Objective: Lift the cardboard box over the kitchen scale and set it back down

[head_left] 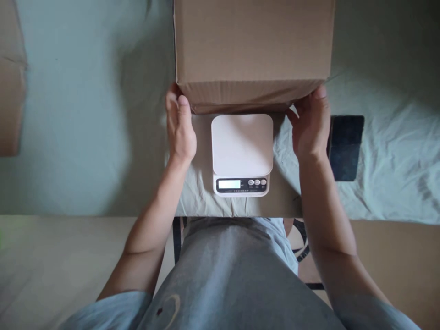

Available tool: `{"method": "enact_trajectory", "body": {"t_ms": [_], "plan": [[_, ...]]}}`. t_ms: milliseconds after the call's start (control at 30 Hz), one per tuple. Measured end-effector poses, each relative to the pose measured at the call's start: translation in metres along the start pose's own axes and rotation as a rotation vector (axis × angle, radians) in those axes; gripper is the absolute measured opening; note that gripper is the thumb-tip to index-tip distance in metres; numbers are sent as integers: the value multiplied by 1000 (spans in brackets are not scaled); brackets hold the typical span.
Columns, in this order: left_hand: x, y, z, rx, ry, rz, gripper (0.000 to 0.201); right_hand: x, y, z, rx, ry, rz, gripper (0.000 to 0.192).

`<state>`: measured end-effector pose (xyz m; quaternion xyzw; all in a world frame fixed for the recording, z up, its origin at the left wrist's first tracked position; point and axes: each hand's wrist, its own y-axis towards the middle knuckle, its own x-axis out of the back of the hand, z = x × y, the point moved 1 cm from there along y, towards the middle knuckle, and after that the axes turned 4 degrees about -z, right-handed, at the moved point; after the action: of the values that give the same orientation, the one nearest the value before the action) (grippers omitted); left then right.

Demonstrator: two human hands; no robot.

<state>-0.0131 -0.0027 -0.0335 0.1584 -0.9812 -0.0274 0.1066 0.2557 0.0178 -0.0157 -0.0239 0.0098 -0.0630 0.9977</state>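
Note:
A large brown cardboard box (254, 41) fills the upper middle of the head view, its near lower edge just beyond a white kitchen scale (242, 145). My left hand (180, 123) grips the box at its lower left corner, thumb up and the other fingers partly hidden behind it. At the lower right corner, my right hand (311, 121) holds the box too, some fingers tucked under its edge. Nothing rests on the scale's plate, and its display is lit, though I cannot read a figure on it.
A dark folded phone-like device (346, 147) lies right of my right wrist. Another piece of cardboard (12, 91) is at the far left. The pale green cloth (85, 137) covers the table, wrinkled on the right, and its front edge runs near my body.

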Motion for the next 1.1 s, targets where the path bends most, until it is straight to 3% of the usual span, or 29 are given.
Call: {"method": "enact_trajectory", "body": {"t_ms": [200,367,633,933,1100], "plan": [[9,2,13,73,-96,-53,62,6,1,3,-92,16,-36,73],[12,6,21,116,-150,-82,56,7,0,-2,-108,73,-76,65],[14,8,29,122,-122,-67,57,9,0,-6,-45,85,-28,46],[1,7,6,33,-86,-19,69,-6,2,8,-11,48,-12,50],[7,-7,-39,-53,-67,-54,53,-5,-4,35,86,112,-72,44]]}}
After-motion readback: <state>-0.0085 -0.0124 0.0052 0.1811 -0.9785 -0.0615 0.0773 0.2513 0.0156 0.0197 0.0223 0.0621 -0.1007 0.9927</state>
